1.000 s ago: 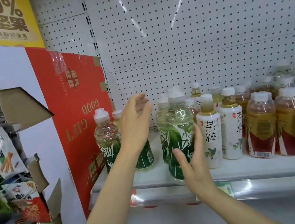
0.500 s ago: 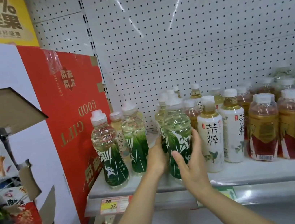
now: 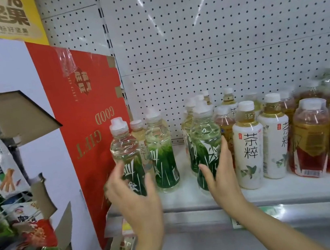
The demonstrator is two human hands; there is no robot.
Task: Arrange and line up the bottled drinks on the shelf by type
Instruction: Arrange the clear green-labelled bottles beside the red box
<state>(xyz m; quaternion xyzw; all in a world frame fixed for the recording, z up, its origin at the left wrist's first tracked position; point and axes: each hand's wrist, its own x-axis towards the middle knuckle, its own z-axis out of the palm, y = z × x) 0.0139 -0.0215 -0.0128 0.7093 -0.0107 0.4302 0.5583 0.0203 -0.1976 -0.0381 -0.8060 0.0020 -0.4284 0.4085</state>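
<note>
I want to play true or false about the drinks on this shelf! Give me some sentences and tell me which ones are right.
1. The right hand is around a green-label bottle. True.
2. The left hand holds a red-label bottle. False: it is at the leftmost green-label bottle, fingers spread in front of it.
3. The white-label tea bottles stand to the right of the bottle in the right hand. True.
4. The red cardboard box stands at the right end of the shelf. False: it stands at the left end.
5. All the bottles are lying on their sides. False: they stand upright.
</note>
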